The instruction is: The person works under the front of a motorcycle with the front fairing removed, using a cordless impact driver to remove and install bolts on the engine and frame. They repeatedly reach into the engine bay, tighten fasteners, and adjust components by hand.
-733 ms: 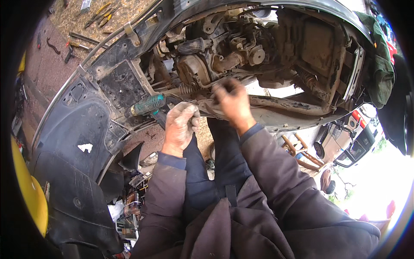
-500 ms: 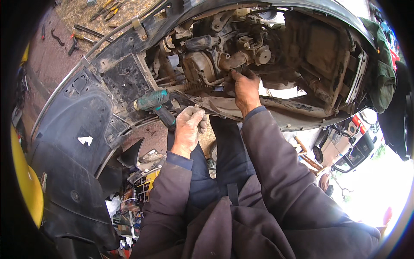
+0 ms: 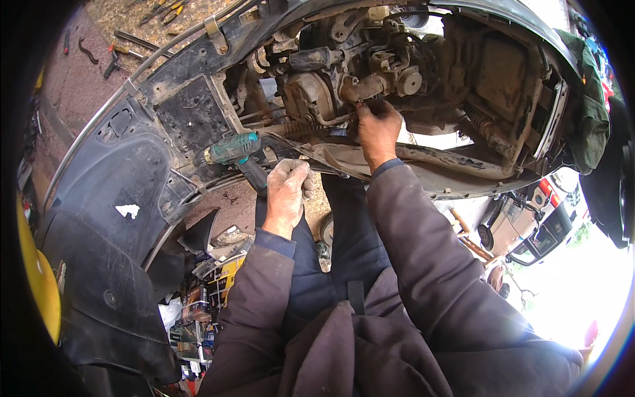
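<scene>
An opened scooter body (image 3: 132, 165) lies across my front, with a dusty engine (image 3: 311, 92) showing in its opening. My right hand (image 3: 379, 132) reaches into the opening. Its fingers are bent and pressed together just below a curved engine pipe (image 3: 364, 87); whatever they grip is hidden under them. Nearer to me, my left hand (image 3: 287, 195) is held closed at the panel's edge, thumb against the curled fingers. Something tiny may sit at its fingertips, too small to name. Beside it, a teal and black cordless drill (image 3: 233, 149) rests on the body panel.
Pliers (image 3: 162, 12) and other hand tools lie on the ground at the far left. Boxes and small parts (image 3: 198, 304) crowd the floor at lower left, near a yellow panel (image 3: 40, 284). A green cloth (image 3: 585, 106) hangs at the right end; a vehicle (image 3: 529, 225) stands beyond.
My right hand's fingers have bent a little more and the back of the hand has turned slightly. The left hand stays closed in nearly the same place. The view has shifted slightly.
</scene>
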Tool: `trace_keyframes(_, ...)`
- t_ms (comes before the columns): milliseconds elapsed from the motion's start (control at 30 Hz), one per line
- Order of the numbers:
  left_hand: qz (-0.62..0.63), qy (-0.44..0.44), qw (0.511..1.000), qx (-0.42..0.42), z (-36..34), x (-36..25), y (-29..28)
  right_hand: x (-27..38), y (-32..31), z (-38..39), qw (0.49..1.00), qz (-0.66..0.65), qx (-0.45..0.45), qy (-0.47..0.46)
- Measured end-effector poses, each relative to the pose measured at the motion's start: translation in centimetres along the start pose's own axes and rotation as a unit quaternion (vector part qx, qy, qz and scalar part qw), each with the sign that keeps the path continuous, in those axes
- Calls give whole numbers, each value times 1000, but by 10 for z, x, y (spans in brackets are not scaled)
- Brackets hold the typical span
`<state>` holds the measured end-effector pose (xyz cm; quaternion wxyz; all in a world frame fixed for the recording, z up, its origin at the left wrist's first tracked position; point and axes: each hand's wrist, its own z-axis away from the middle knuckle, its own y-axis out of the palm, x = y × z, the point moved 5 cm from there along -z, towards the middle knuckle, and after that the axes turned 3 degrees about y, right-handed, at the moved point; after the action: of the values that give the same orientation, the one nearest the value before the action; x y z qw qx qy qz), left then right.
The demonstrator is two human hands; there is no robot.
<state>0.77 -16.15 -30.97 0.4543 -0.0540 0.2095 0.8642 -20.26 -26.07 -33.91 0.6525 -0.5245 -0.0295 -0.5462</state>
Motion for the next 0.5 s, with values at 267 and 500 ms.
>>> trace_keyframes(267, 7, 1, 1000, -2, 0, -4, 7, 19, -4, 2, 986, 140, 6, -85)
trace_keyframes(500, 39, 14, 999, 27, -9, -14, 18, 32, -4, -5, 964, 225, 69, -121)
